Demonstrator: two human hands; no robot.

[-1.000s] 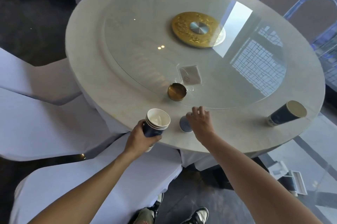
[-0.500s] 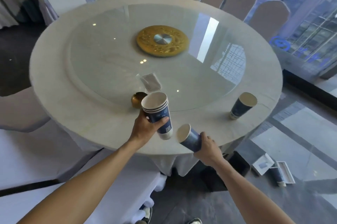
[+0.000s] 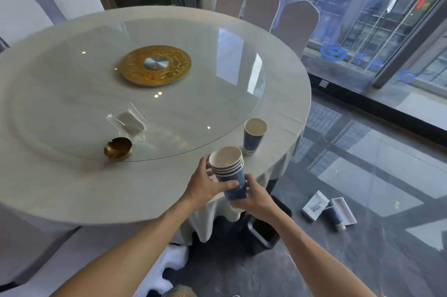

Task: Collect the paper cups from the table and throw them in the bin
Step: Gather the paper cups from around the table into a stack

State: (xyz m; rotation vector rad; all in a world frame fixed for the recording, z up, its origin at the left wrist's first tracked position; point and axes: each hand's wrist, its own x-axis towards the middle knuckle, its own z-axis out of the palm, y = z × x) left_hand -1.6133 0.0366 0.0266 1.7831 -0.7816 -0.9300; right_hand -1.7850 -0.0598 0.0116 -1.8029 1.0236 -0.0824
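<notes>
A stack of several navy paper cups [image 3: 229, 170] with white insides is held above the near edge of the round table [image 3: 72, 187]. My left hand [image 3: 208, 183] grips the stack's side. My right hand [image 3: 254, 197] wraps the lower part and base from the right. One more navy paper cup [image 3: 253, 135] stands upright on the table rim, just behind and right of the stack. A dark bin [image 3: 262, 236] sits on the floor below my hands, by the tablecloth.
On the glass turntable [image 3: 193, 108] lie a brass ashtray [image 3: 118, 148], a clear card holder [image 3: 128, 118] and a gold centre disc [image 3: 156, 64]. White-covered chairs [image 3: 297, 20] ring the table. A paper cup and two white boxes [image 3: 329, 209] lie on the dark floor at right.
My right hand lifted a single cup off the table edge and pushed it onto the bottom of the stack. Both hands now hold the stack. The view has swung right.
</notes>
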